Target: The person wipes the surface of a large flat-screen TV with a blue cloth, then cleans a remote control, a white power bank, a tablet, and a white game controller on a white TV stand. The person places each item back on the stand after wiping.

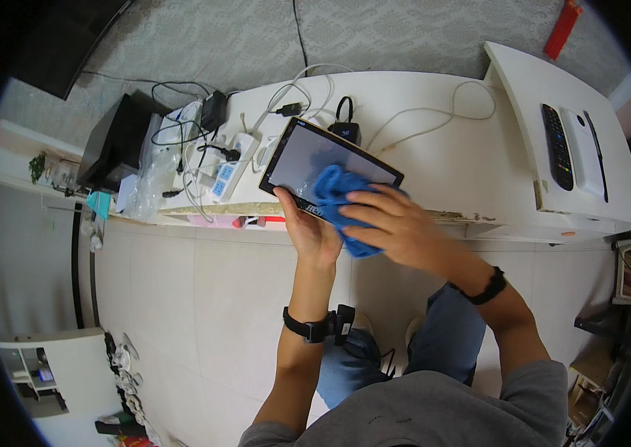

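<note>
A tablet-like device [315,152] with a black bezel and a pale grey screen is tilted above the front edge of a white cabinet top. My left hand [311,232] grips it by its lower left edge, the thumb lying on the front bezel. A bunched blue cloth [343,190] lies against the lower right of the screen and hangs below the device's edge. My right hand [399,226], slightly blurred, presses on the cloth with fingers spread over it. The cloth covers part of the bezel and its lettering.
On the white cabinet [432,145] stand a power strip [235,167], a black adapter [213,110], a charger with a lit display [346,133] and tangled cables. A remote control [557,146] and a white box [582,151] lie on the raised right shelf. A black box [117,145] stands left.
</note>
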`<state>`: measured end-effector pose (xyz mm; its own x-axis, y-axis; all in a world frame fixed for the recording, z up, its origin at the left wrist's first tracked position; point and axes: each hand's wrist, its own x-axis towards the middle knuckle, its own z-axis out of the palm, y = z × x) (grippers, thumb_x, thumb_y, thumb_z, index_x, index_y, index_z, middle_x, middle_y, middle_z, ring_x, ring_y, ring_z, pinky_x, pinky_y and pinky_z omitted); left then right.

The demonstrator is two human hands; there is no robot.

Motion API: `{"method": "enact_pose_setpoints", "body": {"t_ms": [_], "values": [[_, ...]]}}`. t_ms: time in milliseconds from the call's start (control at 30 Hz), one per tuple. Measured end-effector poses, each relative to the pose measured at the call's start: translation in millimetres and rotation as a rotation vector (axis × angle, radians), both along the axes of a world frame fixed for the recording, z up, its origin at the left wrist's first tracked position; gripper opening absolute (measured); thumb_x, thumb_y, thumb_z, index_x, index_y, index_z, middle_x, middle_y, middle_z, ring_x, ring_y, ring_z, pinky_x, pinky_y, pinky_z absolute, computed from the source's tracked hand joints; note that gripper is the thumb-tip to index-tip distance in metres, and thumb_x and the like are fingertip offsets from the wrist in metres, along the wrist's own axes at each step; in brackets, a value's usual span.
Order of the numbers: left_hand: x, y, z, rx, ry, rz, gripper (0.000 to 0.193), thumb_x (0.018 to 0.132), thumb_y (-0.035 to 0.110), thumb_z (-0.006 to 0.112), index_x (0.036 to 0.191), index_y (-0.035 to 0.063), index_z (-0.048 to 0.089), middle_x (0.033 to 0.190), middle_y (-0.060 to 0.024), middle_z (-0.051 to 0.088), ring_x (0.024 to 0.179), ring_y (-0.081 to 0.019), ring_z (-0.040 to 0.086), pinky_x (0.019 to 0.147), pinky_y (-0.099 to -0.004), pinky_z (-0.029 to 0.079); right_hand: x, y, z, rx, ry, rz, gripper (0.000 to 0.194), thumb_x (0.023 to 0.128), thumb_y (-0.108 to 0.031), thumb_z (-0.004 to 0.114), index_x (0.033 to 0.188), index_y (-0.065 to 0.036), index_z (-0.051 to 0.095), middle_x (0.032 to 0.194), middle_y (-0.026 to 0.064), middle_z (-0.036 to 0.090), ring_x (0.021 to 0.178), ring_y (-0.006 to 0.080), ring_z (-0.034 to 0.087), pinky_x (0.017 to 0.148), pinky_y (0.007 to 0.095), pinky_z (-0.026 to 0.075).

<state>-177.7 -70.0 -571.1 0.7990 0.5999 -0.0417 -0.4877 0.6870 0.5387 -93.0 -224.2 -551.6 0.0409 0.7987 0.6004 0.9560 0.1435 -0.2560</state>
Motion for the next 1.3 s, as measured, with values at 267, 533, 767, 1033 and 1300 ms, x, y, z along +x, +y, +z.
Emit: {"method": "enact_pose_setpoints", "body": {"t_ms": [267, 533, 767, 1033, 1300], "values": [[6, -11, -1, -0.034, 0.085, 0.049, 0.061, 0.092, 0.058, 0.044, 0.130, 0.0110, 0.048, 0.127, -0.0045, 0.055, 0.113, -0.0221, 0.053, 0.100, -0.0353, 0.041, -7, 5, -6, 0.000, 0.059, -0.078, 0.031, 0.073, -0.008, 0.061, 0.105, -0.009, 0.064, 0.126, 0.0075, 0.056, 0.124, 0.0263, 0.046, 0.105, 0.0459, 0.036], [6, -8, 3, -0.118, 0.156, 0.030, 0.072, 0.089, 0.065, 0.041, 0.133, 0.0087, 0.044, 0.131, -0.0046, 0.051, 0.116, -0.0218, 0.051, 0.101, -0.0354, 0.040, 39, -25, -17, 0.091, 0.166, -0.199, 0.046, 0.064, -0.002, 0.070, 0.109, -0.009, 0.063, 0.128, 0.0098, 0.054, 0.124, 0.0305, 0.047, 0.102, 0.0446, 0.040], [8, -18, -9, -0.076, 0.222, -0.072, 0.073, 0.090, 0.064, 0.039, 0.137, 0.0085, 0.038, 0.134, -0.0079, 0.049, 0.119, -0.0218, 0.050, 0.098, -0.0346, 0.044, 24, 2, -6, 0.062, 0.024, -0.218, 0.049, 0.061, -0.003, 0.070, 0.109, -0.007, 0.062, 0.129, 0.0105, 0.053, 0.123, 0.0299, 0.047, 0.099, 0.0408, 0.042], [8, -22, -22, -0.145, 0.318, -0.113, 0.077, 0.090, 0.066, 0.036, 0.142, 0.0090, 0.031, 0.137, -0.0112, 0.047, 0.120, -0.0247, 0.051, 0.098, -0.0377, 0.046, 35, -21, -13, -0.072, 0.727, -0.290, 0.072, 0.063, -0.017, 0.083, 0.127, -0.011, 0.051, 0.129, 0.0113, 0.050, 0.118, 0.0304, 0.050, 0.097, 0.0384, 0.043], [13, -12, 2, -0.068, 0.530, -0.210, 0.060, 0.095, 0.049, 0.047, 0.135, 0.0056, 0.039, 0.127, -0.0134, 0.053, 0.115, -0.0249, 0.055, 0.097, -0.0415, 0.046, 34, -30, 25, -0.144, 1.311, -0.344, 0.083, 0.063, -0.028, 0.088, 0.132, -0.007, 0.046, 0.121, 0.0129, 0.057, 0.109, 0.0223, 0.056, 0.094, 0.0339, 0.045]]}}
